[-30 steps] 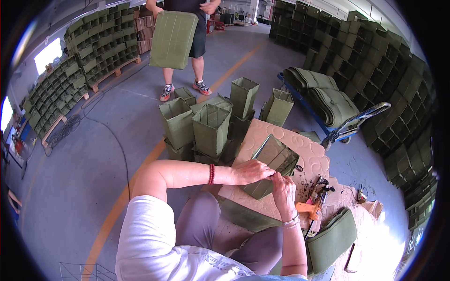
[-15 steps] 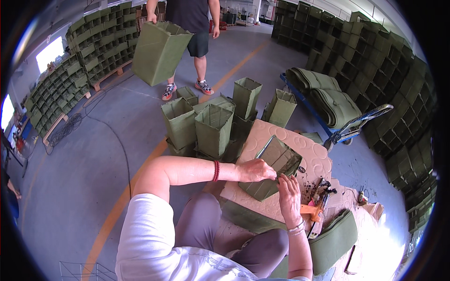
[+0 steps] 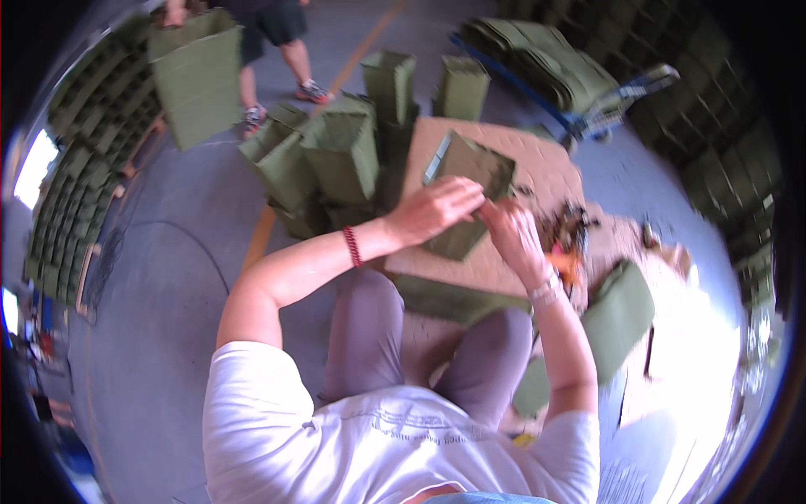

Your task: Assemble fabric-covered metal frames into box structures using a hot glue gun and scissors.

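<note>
While sitting with the green box [image 3: 460, 242] on the brown board [image 3: 550, 168], open toward the far side, pinching by its near rim with left hand [image 3: 437, 208] and right hand [image 3: 514, 235], equally close; cannot tell on what.

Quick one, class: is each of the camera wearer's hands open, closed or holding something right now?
Left hand: fingers bent over the green box; grip cannot be told.
Right hand: fingertips by the left's; grip cannot be told.

Four-sided green box [image 3: 459, 241], its mouth open, on tan cardboard [image 3: 547, 170]
</note>
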The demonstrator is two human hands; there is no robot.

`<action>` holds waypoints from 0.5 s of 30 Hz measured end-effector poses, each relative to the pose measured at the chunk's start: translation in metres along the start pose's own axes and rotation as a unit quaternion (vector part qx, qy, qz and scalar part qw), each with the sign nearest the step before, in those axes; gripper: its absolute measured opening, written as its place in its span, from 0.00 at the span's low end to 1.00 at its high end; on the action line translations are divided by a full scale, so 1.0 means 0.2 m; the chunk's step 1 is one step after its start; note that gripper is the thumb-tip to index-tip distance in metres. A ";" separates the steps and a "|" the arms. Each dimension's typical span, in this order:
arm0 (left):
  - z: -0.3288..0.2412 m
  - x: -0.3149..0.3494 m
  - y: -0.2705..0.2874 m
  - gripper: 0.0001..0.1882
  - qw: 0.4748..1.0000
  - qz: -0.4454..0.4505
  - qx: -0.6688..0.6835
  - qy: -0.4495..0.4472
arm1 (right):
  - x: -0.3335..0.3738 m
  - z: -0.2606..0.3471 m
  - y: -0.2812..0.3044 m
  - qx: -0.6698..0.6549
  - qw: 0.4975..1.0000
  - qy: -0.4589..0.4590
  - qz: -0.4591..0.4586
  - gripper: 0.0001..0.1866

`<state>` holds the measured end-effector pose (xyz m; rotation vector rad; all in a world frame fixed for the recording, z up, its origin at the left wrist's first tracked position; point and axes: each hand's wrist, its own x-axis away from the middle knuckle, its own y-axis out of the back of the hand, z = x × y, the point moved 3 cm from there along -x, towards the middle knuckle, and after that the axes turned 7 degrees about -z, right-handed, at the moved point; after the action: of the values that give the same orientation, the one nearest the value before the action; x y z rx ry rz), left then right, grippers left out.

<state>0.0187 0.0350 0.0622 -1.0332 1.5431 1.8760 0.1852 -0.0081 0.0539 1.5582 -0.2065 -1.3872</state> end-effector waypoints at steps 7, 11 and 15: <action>0.05 0.04 -0.15 0.10 0.994 0.021 0.078 0.074 | 0.01 -0.06 0.01 -0.013 0.999 -0.031 0.023 0.07; 0.07 -0.01 -0.17 0.08 0.984 0.090 0.135 0.076 | 0.03 -0.09 0.09 -0.052 0.985 -0.088 -0.137 0.15; 0.05 -0.01 -0.14 0.09 0.980 0.074 0.146 0.110 | 0.11 -0.22 -0.15 -0.078 0.909 -0.339 -0.228 0.30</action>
<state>0.0399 0.0521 0.0482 -1.0395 2.0033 1.6026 0.2156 0.0162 0.0115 0.9656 -0.1439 -2.2336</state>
